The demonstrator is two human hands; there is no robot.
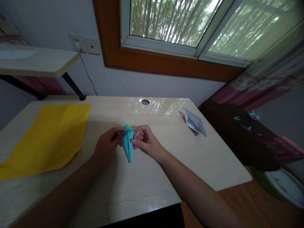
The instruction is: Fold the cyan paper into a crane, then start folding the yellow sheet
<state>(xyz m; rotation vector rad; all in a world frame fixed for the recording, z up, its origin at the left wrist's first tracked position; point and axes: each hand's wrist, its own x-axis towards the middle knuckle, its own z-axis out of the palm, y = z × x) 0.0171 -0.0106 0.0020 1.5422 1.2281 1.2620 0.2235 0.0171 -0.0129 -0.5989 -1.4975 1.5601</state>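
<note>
Folded teal paper between left hand and right hand

Fingertips of both hands hid upper part of blue folded paper; yellow sheet and table were cropped at left edge

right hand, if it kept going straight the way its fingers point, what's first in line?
The right hand points leftward at the folded blue paper, which its fingers already pinch. Just beyond that comes the left hand, holding the paper's other side. The yellow sheet lies farther along, likely off the line; depth is unclear.
</note>
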